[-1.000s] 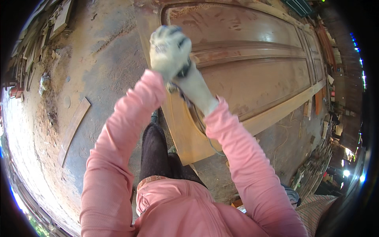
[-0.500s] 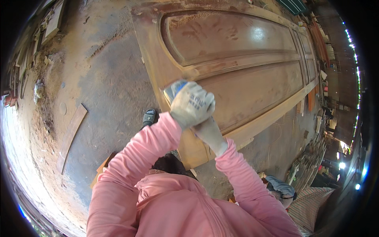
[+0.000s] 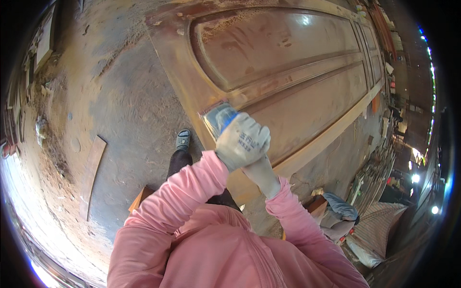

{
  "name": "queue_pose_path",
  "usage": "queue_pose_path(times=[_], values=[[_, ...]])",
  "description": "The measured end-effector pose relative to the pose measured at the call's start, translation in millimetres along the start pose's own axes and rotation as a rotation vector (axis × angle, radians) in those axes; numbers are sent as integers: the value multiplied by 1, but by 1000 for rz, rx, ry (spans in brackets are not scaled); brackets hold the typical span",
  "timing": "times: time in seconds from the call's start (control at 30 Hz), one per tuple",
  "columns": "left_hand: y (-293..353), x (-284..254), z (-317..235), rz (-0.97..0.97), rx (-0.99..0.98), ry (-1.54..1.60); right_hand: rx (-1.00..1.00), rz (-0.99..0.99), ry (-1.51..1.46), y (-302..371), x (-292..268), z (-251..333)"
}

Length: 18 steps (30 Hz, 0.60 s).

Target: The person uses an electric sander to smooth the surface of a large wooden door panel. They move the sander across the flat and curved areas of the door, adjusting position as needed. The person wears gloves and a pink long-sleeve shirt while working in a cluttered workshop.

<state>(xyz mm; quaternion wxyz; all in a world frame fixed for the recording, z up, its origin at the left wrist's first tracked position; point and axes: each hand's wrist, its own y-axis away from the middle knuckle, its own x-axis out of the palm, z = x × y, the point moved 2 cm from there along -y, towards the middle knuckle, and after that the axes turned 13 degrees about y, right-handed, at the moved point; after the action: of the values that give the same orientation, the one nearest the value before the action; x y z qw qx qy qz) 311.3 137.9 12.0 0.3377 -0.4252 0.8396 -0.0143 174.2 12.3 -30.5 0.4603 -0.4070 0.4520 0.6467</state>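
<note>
My left hand (image 3: pixel 244 142), in a whitish work glove with print on its back, is closed over a grey-blue power sander (image 3: pixel 220 118). The sander's squarish head lies on the near left corner of a large brown panelled wooden door (image 3: pixel 307 110). Just behind and below the left hand, my gloved right hand (image 3: pixel 261 174) is closed at the rear of the sander; most of its fingers are hidden. Pale dust and dark smudges mark the door's panels.
A flat wooden strip (image 3: pixel 93 175) lies on the dusty floor at left. My sandaled foot (image 3: pixel 183 138) stands beside the door's left edge. Stacked slats (image 3: pixel 374 185), a grey-blue cloth (image 3: pixel 340 205) and a striped sheet (image 3: pixel 382 225) are at right.
Both hands have moved slightly right and nearer to me, with the sander still held. More of the sander's head shows now. The view has shifted a little.
</note>
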Motion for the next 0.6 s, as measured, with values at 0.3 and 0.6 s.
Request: queue_pose_path(times=[0.3, 0.6], values=[[14, -6, 2, -68, 203, 113, -26, -164, 330, 12, 8, 26], [-46, -109, 41, 504, 439, -28, 475, -359, -237, -103, -1, 98]])
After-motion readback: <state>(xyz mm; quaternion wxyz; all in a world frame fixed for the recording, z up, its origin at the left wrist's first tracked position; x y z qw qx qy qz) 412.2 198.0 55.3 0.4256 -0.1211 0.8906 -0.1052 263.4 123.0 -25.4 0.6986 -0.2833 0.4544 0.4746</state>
